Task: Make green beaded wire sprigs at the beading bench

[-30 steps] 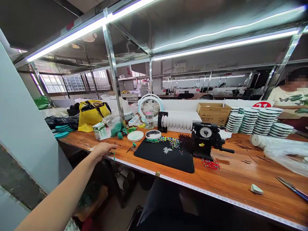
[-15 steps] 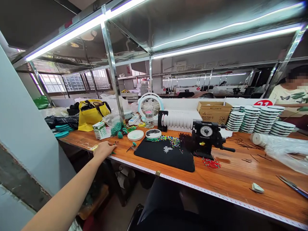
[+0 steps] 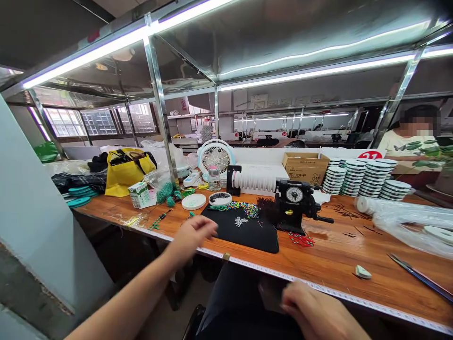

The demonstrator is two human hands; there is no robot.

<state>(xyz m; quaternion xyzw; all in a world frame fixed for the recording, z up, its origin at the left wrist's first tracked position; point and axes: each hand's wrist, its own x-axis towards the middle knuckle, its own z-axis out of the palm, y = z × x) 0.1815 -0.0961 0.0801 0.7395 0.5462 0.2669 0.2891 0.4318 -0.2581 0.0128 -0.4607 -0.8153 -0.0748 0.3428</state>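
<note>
My left hand (image 3: pixel 193 236) hangs over the front edge of the table, just left of a black mat (image 3: pixel 255 236). Its fingers are loosely bent and I see nothing in them. A green-and-black beaded strand (image 3: pixel 160 220) lies on the wood to its left, and a bit of green cord (image 3: pixel 191 215) shows behind it. Low at the front edge is my right hand (image 3: pixel 306 302), blurred, with its fingers curled inward; what they hold, if anything, is hidden. On the mat are mixed coloured beads (image 3: pixel 249 208) and a small heap of silvery beads (image 3: pixel 240 221).
Behind the mat stand a winding machine (image 3: pixel 293 198) with white spools (image 3: pixel 255 181), a round dish of dark beads (image 3: pixel 220 199) and a white dish (image 3: pixel 193 201). Stacked spools (image 3: pixel 354 177), scissors (image 3: pixel 421 276) and plastic-wrapped rolls (image 3: pixel 399 212) lie right. A person (image 3: pixel 410 137) sits beyond.
My left hand has moved right and nearer, from the left part of the table toward the mat, uncovering the beaded strand. My right hand has come into view. The camera view has shifted slightly.
</note>
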